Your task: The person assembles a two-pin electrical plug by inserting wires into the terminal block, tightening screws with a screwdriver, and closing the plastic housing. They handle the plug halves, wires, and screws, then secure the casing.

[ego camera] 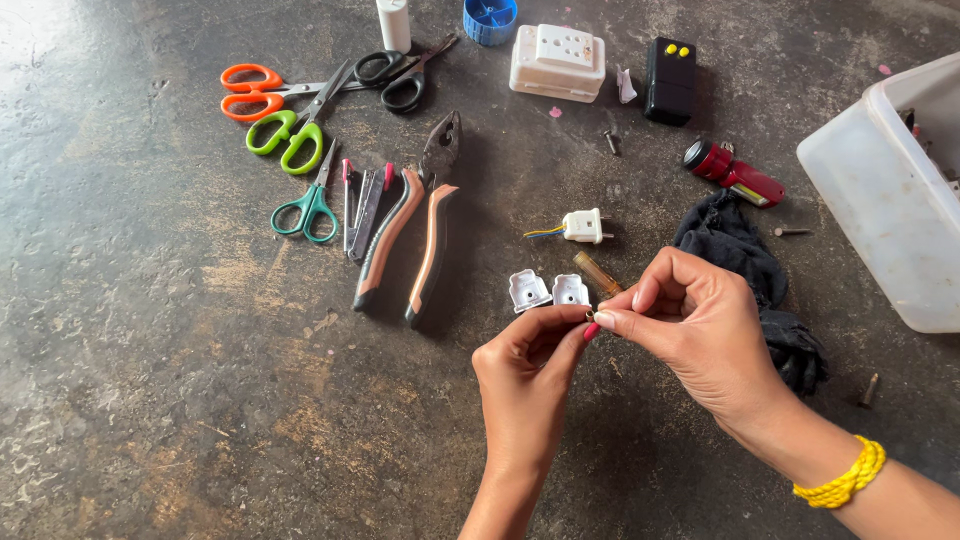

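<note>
while both the left hand [527, 365] and right hand [697, 325] pinch a tiny metal part [590, 317], tools litter the dark, scuffed floor [150, 380].

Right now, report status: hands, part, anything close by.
Left hand and right hand pinch one small metal part together. Two white plug halves just beyond fingertips. Pliers lie left, apart.

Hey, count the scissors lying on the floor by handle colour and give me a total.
Orange scissors: 1
Light green scissors: 1
Dark green scissors: 1
Black scissors: 2
Total: 5
</note>
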